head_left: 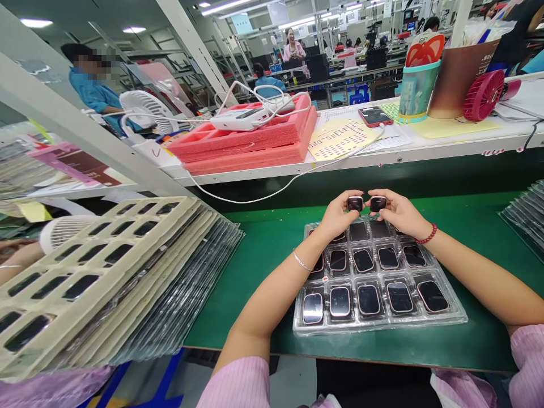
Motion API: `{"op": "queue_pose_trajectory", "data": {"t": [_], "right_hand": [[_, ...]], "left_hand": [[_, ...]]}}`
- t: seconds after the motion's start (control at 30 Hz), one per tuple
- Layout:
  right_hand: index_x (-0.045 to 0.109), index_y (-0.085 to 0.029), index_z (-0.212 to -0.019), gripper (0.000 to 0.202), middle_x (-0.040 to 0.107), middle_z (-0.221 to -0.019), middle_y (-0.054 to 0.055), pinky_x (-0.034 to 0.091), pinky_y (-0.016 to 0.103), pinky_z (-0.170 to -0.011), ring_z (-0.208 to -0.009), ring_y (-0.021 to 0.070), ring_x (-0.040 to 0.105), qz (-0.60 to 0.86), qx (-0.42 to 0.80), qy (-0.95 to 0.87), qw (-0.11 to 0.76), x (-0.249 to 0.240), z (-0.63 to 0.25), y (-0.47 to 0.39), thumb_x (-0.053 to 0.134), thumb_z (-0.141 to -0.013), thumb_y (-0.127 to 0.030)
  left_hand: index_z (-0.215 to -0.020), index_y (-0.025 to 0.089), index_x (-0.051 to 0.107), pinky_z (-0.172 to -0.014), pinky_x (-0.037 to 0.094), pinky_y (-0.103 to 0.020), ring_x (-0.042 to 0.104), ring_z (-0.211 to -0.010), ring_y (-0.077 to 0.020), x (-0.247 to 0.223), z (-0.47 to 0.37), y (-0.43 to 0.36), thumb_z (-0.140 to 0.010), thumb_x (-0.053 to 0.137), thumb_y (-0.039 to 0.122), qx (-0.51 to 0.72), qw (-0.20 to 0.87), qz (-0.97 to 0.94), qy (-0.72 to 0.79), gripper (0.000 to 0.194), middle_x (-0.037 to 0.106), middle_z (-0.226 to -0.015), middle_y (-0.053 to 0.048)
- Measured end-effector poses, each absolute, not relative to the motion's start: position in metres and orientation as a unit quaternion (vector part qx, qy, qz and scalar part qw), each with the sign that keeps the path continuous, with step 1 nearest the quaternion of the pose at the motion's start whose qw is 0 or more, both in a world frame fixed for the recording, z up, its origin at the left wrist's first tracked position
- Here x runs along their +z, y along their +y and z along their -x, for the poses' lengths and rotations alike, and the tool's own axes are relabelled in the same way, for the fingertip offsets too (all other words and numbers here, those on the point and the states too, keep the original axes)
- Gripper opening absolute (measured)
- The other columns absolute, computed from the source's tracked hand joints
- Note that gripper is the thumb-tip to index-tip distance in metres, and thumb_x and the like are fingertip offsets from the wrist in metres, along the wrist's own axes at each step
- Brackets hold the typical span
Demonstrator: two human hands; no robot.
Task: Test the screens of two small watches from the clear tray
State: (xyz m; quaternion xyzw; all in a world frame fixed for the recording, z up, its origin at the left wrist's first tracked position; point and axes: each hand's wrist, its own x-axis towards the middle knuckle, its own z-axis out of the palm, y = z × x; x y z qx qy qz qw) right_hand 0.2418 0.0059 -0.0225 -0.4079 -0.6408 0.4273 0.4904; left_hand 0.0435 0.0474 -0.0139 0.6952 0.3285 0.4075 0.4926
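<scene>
Two watch bodies, one per hand

Left hand [338, 218]: fingers closed in a pinch on one small dark watch body [355, 203], lifted above the far row. Right hand [397, 214]: same pinch on a second watch body [378, 203]. Both pieces are held screen-up, side by side and nearly touching, likely for comparison. Below them: clear blister tray [450, 314] with further units seated one per pocket, on the green bench mat [263, 266]. Left of it: leaning stack of beige trays [102, 266].
</scene>
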Motion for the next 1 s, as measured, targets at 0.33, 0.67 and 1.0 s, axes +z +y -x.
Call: {"op": "queue_pose_trajectory", "data": {"t": [0.33, 0.67, 1.0], "right_hand": [[0.052, -0.023, -0.131, 0.059, 0.068, -0.116, 0.008, 0.059, 0.031, -0.066, -0.087, 0.0189, 0.07, 0.41, 0.45, -0.626, 0.487, -0.024, -0.242, 0.008, 0.063, -0.074, -0.014], [0.055, -0.023, -0.127, 0.059, 0.069, -0.106, 0.006, 0.06, 0.028, -0.061, -0.067, 0.0134, 0.068, 0.414, 0.523, -0.536, 0.518, -0.022, -0.246, 0.011, 0.078, -0.073, -0.022], [0.066, -0.014, -0.103, 0.063, 0.077, -0.085, 0.014, 0.058, 0.026, -0.05, -0.057, 0.0181, 0.071, 0.382, 0.671, -0.43, 0.468, -0.013, -0.254, 0.014, 0.027, -0.099, -0.062]], "left_hand": [[-0.127, 0.018, 0.052, -0.084, 0.051, -0.032, 0.065, -0.097, -0.0201, -0.014, -0.043, 0.047, -0.065, 0.065, 0.01, 0.4, 0.549, -0.665, 0.31, 0.063, 0.066, -0.098, -0.006], [-0.129, 0.017, 0.05, -0.067, 0.051, -0.025, 0.068, -0.081, -0.0162, -0.01, -0.043, 0.046, -0.064, 0.076, 0.014, 0.403, 0.625, -0.596, 0.303, 0.071, 0.068, -0.099, -0.007], [-0.099, 0.007, 0.067, -0.046, 0.042, -0.019, 0.066, -0.056, -0.0115, 0.005, -0.038, 0.056, -0.099, 0.029, 0.058, 0.298, 0.817, -0.375, 0.321, 0.064, 0.074, -0.079, -0.014]]}}
